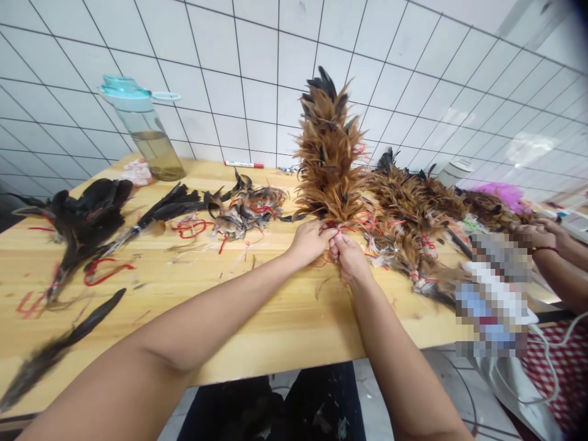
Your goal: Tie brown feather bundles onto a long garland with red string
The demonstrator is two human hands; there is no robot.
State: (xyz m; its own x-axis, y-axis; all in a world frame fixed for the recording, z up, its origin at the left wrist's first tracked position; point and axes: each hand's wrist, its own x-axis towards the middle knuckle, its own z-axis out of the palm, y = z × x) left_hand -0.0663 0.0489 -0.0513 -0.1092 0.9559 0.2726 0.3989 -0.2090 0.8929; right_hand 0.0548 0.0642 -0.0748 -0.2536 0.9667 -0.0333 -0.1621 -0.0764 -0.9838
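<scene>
Feather plume (328,153), in the head view, rose upright above the counter (275,312), its lower end between the person's two hands. It looked light, soft and springy, with vanes likely to bend or fray under pressure, so the gathered base seemed the place to take hold. The left hand (311,242) had its grip clamped on that base; the right hand (348,254) had its grip pinched on red string (348,229) there. Counted: one upright plume, one bottle (154,144), one red-capped marker (243,164), one loose dark feather (89,321) and a co-worker's two hands (533,236).
</scene>
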